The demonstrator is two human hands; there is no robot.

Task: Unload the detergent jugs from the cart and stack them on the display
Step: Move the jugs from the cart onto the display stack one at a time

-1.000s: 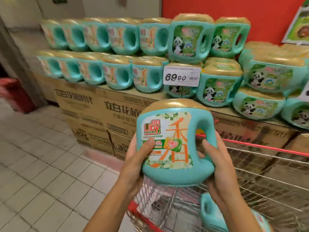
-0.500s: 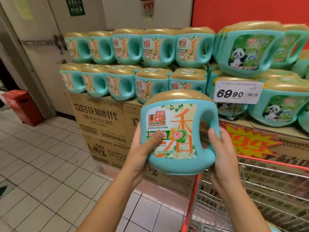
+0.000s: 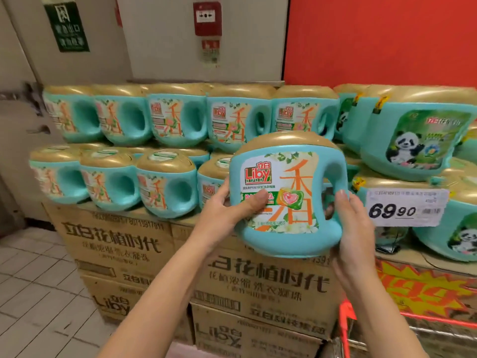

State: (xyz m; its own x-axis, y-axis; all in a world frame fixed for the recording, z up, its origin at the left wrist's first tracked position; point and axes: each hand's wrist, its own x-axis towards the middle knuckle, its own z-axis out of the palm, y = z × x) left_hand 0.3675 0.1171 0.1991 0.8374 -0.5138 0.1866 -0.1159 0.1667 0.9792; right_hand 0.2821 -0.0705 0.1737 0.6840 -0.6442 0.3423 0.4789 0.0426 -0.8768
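Observation:
I hold a teal detergent jug [image 3: 296,202] with a gold cap and a Liby label upright in front of the display, level with its lower row. My left hand [image 3: 229,210] grips the jug's left side, thumb across the label. My right hand [image 3: 353,228] holds the handle side, fingers wrapped under it. The display [image 3: 144,236] is a stack of printed cardboard cases carrying two rows of matching jugs [image 3: 165,182]. Only the red corner of the cart [image 3: 346,321] shows at the bottom right.
Panda-label jugs [image 3: 413,140] fill the display's right part, with a 69.90 price tag [image 3: 405,206] hanging in front. A beige wall with a fire alarm box [image 3: 207,18] and a red wall stand behind. Tiled floor [image 3: 33,293] lies at the left.
Both hands have carried the jug up and forward from over the cart, close to the lower row of jugs. The view has moved closer to the display.

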